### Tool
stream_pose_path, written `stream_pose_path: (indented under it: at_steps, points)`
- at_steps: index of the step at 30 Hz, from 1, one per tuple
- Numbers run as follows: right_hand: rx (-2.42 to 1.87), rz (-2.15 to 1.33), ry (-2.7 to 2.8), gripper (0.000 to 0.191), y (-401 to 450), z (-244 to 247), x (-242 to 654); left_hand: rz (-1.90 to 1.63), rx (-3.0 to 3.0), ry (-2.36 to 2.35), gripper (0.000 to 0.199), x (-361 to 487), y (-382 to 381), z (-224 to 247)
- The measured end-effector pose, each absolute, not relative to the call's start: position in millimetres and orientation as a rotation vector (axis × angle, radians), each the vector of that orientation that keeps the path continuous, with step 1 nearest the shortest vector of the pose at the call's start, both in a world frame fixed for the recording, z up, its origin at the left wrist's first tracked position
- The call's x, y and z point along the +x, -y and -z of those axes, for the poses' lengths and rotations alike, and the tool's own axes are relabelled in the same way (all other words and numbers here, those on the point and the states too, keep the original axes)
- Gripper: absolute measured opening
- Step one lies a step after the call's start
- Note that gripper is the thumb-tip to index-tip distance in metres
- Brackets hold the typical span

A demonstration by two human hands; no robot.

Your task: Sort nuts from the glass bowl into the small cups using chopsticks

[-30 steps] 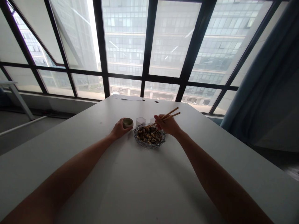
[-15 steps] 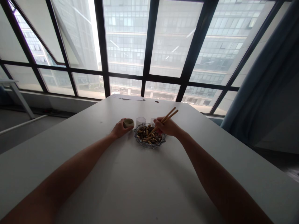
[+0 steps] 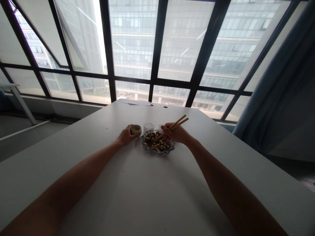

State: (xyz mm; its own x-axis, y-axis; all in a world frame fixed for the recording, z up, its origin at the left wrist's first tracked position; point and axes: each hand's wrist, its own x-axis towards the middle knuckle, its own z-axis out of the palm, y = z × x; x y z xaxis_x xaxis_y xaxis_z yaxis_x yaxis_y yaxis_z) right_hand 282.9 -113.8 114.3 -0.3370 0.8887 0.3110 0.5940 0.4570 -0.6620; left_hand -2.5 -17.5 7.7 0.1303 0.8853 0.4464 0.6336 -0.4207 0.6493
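The left hand (image 3: pixel 126 135) has fingers clamped on a small cup (image 3: pixel 136 130); the right hand (image 3: pixel 176 133) grips chopsticks (image 3: pixel 182 122) (tips among peanuts (image 3: pixel 161 144)).

- Left hand (image 3: pixel 126 134): wraps around small cup (image 3: pixel 135 129), beside glass bowl (image 3: pixel 157 152).
- Right hand (image 3: pixel 174 132): grips chopsticks (image 3: pixel 180 120), tips among peanuts (image 3: pixel 157 144) in bowl.
- Clear cup (image 3: pixel 148 127): stands on white table (image 3: pixel 137 190), behind bowl.
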Motion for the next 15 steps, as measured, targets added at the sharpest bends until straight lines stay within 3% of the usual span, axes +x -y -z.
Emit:
stream_pose_path:
  at_steps: [15]
  points:
    - [-1.258,-0.768,1.995,0.034,109,-106,280,-1.152,2.093,-1.490,0.073,-2,19,-9]
